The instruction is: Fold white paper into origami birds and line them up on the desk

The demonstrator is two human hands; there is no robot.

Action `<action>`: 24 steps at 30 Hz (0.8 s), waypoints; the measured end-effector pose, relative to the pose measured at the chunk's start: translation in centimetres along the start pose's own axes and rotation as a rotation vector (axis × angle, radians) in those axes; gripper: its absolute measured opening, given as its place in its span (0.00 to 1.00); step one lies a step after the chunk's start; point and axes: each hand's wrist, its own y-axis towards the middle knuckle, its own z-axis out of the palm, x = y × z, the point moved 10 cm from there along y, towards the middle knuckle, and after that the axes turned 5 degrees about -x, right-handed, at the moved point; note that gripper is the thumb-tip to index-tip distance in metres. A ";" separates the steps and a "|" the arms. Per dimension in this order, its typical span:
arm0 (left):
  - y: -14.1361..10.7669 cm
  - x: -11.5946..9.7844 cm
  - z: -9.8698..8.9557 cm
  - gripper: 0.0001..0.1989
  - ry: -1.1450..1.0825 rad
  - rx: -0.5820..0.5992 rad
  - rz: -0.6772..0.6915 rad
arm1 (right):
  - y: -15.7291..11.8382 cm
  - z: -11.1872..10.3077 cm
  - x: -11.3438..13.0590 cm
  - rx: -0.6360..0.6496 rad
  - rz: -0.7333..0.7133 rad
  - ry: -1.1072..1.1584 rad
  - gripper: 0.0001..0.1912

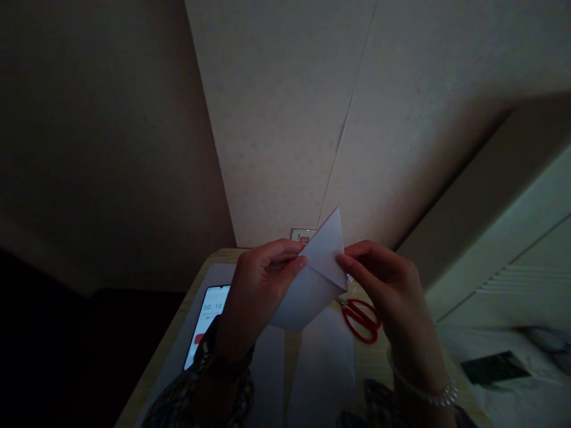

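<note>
A folded sheet of white paper (312, 291), with a pointed tip at the top, is held up over the table between both hands. My left hand (267, 282) pinches its left edge between thumb and fingers. On the right edge, near the fold, my right hand (383, 276) pinches the paper too. Red-handled scissors (362, 318) lie on the table just below my right hand, their blades mostly hidden. White paper strips (323, 368) rest under the held sheet.
A lit phone (200, 333) showing a timer lies on white paper at the left of the wooden table (166, 342). Behind stands a wall with a socket plate (298, 234). A dark green item (494, 367) lies on a white surface at the right.
</note>
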 end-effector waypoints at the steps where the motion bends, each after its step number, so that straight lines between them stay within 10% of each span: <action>1: 0.0 0.0 0.0 0.03 0.000 0.001 -0.007 | 0.0 0.0 0.0 -0.003 0.001 -0.001 0.06; 24: -0.1 -0.1 0.0 0.04 0.005 -0.004 -0.025 | 0.0 -0.2 0.0 -0.013 0.007 -0.012 0.06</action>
